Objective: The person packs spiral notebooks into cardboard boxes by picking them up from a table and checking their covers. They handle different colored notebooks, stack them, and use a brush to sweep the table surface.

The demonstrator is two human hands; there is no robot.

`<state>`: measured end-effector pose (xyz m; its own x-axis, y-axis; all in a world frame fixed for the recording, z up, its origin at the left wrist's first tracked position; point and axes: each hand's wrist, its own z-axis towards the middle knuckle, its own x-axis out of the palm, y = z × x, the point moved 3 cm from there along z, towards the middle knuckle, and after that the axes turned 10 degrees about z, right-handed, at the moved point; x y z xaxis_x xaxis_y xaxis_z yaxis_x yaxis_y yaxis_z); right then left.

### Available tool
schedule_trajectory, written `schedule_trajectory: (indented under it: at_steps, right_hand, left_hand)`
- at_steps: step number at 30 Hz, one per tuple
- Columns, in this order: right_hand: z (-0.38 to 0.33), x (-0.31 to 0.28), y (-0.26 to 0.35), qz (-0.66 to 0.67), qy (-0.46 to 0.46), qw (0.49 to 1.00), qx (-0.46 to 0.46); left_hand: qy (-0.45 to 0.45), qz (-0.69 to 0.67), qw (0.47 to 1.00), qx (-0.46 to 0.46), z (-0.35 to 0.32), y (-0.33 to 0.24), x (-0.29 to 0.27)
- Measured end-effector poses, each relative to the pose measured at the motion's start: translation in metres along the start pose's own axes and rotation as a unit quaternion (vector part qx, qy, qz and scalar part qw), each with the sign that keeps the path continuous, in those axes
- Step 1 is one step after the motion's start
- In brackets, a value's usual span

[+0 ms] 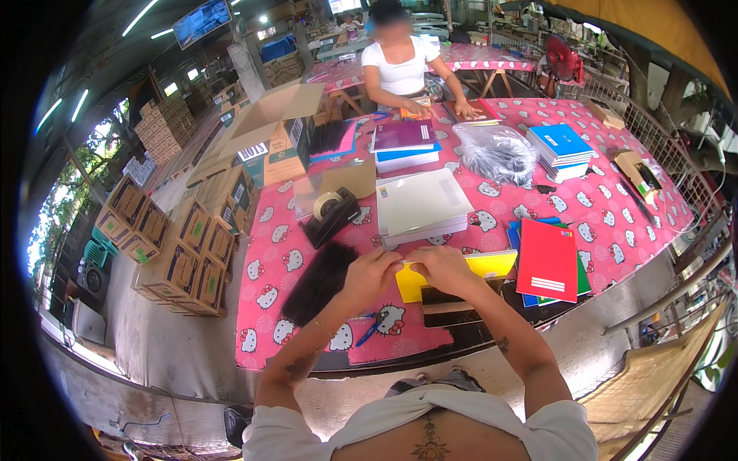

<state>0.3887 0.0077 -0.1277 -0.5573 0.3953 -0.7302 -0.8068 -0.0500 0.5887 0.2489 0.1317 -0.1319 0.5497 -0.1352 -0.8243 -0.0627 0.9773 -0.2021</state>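
A yellow notebook (502,265) with a spiral-bound upper edge stands tilted in front of me, its lower part against a dark brown box-like piece (461,309). My right hand (444,270) grips its bound edge near the left end. My left hand (370,278) is closed beside it, fingertips pinched at that same corner; what lies between them is too small to make out. Left of my left hand lies a bundle of thin black strands (317,286), probably binding coils. A blue pen-like tool (370,329) rests below my left wrist.
Beyond my hands are a stack of white-covered notebooks (424,203) and a black tape dispenser (332,217). Red, blue and green notebooks (547,261) lie at right. Further off are a bag of black coils (498,156), blue notebooks (560,146), cartons (188,253) and a co-worker (400,69).
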Motion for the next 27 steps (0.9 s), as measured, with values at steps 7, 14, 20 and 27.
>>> schedule_trajectory:
  at_steps: [7,14,20,27]
  right_hand:
    - [-0.003,-0.002,-0.005,0.006,0.000,1.000,0.005]
    - [-0.028,-0.030,-0.010,-0.075,0.018,0.996,0.045]
    - [-0.025,-0.036,-0.029,-0.053,0.052,0.996,0.041]
    - [-0.017,-0.037,-0.031,-0.050,0.069,0.996,0.041]
  left_hand:
    - [0.186,-0.083,0.974,-0.098,0.005,0.020,-0.010]
    - [-0.006,-0.010,0.999,-0.032,0.004,-0.003,-0.013]
    - [-0.048,0.020,0.998,0.019,0.016,-0.006,0.003]
    - [0.002,0.171,0.984,-0.056,0.012,-0.016,0.028]
